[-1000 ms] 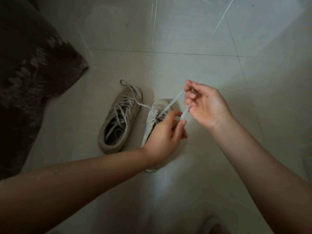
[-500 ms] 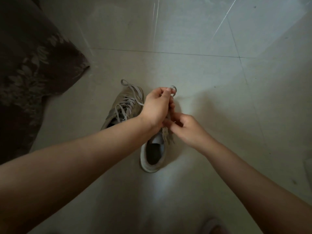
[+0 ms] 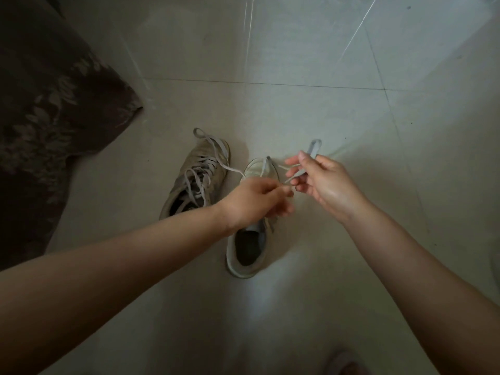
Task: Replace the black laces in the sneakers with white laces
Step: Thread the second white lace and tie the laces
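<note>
White lace [image 3: 313,148] is stretching between your hands at frame centre: your left hand [image 3: 257,200] and right hand [image 3: 322,182] are pinching it above the pale sneaker [image 3: 244,255], whose eyelets are lying hidden.

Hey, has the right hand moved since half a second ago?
Yes. The right hand, pinching the white lace, has swung up and to the right, away from the opening of the right-hand sneaker, and is now level with its toe.
</note>
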Action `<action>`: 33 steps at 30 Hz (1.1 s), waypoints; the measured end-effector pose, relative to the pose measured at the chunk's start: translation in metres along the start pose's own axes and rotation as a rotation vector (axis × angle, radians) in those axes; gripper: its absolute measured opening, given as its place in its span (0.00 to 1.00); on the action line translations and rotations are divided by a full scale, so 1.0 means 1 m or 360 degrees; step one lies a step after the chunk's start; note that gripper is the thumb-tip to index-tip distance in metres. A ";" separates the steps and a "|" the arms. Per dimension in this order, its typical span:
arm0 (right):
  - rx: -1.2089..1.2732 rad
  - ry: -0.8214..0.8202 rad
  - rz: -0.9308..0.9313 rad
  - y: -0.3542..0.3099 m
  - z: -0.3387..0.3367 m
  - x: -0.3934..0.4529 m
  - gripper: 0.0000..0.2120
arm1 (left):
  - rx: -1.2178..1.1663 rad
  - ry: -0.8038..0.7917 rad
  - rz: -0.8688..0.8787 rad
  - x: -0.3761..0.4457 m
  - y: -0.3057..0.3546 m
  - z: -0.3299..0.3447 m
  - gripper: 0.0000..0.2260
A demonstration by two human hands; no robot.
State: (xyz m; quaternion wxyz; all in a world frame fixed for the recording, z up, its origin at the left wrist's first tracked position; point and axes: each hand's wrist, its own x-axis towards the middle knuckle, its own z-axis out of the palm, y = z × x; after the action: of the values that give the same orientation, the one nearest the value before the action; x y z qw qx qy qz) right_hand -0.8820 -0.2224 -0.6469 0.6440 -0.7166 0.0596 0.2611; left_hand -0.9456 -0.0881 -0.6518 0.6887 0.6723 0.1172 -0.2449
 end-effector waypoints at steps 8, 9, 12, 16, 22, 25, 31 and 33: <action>-0.0016 -0.0183 0.0174 0.031 0.007 -0.009 0.06 | 0.0073 0.0363 0.0007 0.005 -0.013 -0.012 0.03; -0.0093 -0.0181 0.0184 0.033 0.006 -0.009 0.06 | 0.0061 0.0420 0.0010 0.006 -0.013 -0.013 0.02; -0.0401 -0.0146 0.0189 0.038 0.000 -0.006 0.06 | -0.0086 0.0465 0.0012 0.008 -0.012 -0.015 0.05; 0.0087 -0.0002 0.0295 0.042 0.009 -0.001 0.10 | 0.0315 0.0656 0.0101 0.007 -0.017 -0.015 0.04; 0.0609 -0.0146 0.0241 0.033 0.029 -0.002 0.18 | 0.0773 0.0444 0.0248 0.001 -0.015 0.004 0.04; 0.0470 -0.0158 0.0206 0.032 0.031 -0.003 0.18 | 0.0752 0.0492 0.0257 0.005 -0.013 0.008 0.06; -0.0298 -0.0067 -0.0036 0.037 0.008 -0.004 0.04 | 0.0933 0.0561 0.0292 0.009 -0.010 -0.009 0.06; -0.0302 -0.0130 -0.0059 0.038 0.002 -0.004 0.06 | 0.1075 0.0590 0.0247 0.008 -0.011 -0.014 0.06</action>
State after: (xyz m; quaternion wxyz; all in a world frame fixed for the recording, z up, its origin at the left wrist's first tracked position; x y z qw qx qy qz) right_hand -0.9020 -0.2272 -0.6791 0.5799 -0.7641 -0.0049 0.2826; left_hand -0.9417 -0.0751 -0.6664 0.4122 0.9008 0.1012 -0.0912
